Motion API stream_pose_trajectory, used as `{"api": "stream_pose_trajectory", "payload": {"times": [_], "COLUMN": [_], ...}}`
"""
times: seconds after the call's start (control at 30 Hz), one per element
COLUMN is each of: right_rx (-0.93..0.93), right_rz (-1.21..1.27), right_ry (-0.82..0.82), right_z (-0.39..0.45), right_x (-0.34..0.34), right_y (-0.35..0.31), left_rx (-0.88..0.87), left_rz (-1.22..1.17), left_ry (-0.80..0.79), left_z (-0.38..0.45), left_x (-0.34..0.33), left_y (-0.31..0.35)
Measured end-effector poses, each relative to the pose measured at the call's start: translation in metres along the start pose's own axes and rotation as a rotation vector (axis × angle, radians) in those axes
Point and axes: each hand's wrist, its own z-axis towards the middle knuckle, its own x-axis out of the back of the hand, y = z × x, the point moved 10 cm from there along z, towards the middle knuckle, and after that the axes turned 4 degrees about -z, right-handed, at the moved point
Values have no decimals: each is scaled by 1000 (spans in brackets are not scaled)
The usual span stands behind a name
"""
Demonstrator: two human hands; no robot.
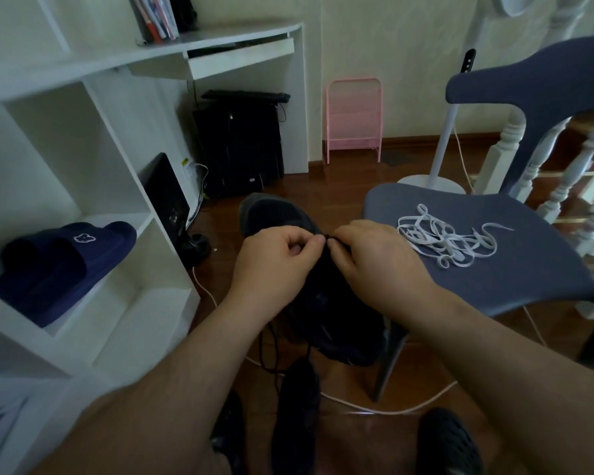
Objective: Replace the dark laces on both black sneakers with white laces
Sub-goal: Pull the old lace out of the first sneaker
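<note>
Both hands pinch the dark lace (333,242) over the sneaker (326,303), held above the floor: left hand (275,265), right hand (381,269). Feed it out one eyelet at a time, steadying the sneaker. White laces (450,240) wait mid-seat on the chair (515,286).

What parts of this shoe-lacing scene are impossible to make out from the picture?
- Head view: the eyelets of the black sneaker are hidden by the left hand and right hand.
- How much dark lace is still threaded: too dark and covered.
- The second sneaker is in shadow, partly behind the forearms.
- White laces on the chair: tangled, count unclear.
</note>
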Motion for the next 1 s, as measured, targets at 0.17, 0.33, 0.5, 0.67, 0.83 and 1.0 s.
{"api": "stream_pose_trajectory", "payload": {"times": [0.17, 0.33, 0.5, 0.67, 0.83, 1.0], "right_rx": [-91, -80, -29, -12, -131, -212], "right_rz": [2, -24, 8, 14, 26, 104], "right_ry": [56, 37, 23, 32, 105, 130], "right_z": [3, 0, -1, 1, 3, -1], "right_x": [11, 11, 7, 5, 19, 26], "right_y": [27, 21, 3, 2, 39, 57], "left_rx": [-138, -26, -12, -63, -142, -12], "left_rz": [-197, 10, 84, 53, -313, -200], "left_ry": [-284, -185, -43, -45, -264, -367], "left_z": [-6, -1, 0, 1, -1, 2], "left_x": [-11, -5, -2, -4, -3, 9], "left_y": [14, -8, -2, 3, 12, -19]}}
